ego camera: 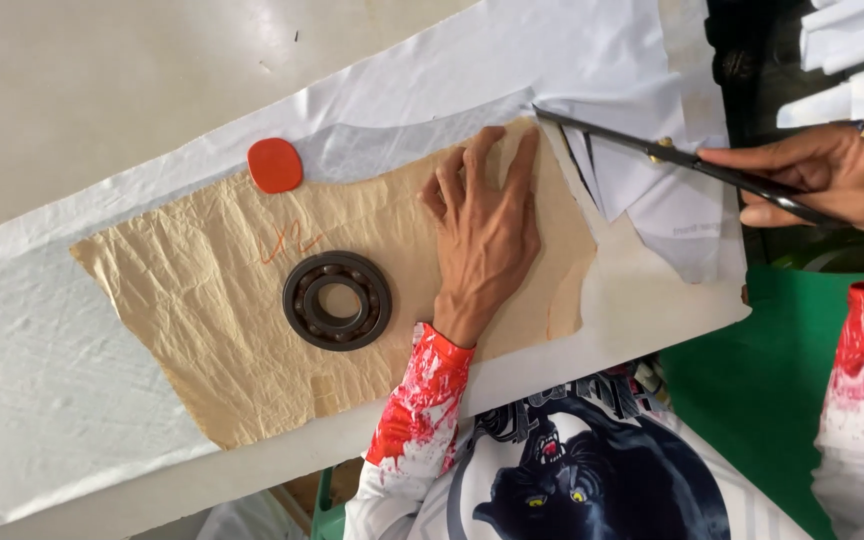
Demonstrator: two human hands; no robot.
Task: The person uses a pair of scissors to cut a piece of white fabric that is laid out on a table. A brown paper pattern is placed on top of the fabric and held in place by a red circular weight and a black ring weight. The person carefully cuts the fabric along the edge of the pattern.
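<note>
left hand [482, 240] lies flat on the paper pattern [232, 330]; keep it pressed while the right hand [832, 175], gripping scissors [672, 155], cuts the white cloth [42, 370] close along its edge.

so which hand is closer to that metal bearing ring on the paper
Left. The left hand lies flat on the tan paper pattern just beside the bearing ring; the right hand holds scissors off at the fabric's far edge.

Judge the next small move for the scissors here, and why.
Probably close the scissors and cut on along the paper pattern edge: the right hand holds their tip at its corner, and the left hand presses it flat on the white cloth.
</note>
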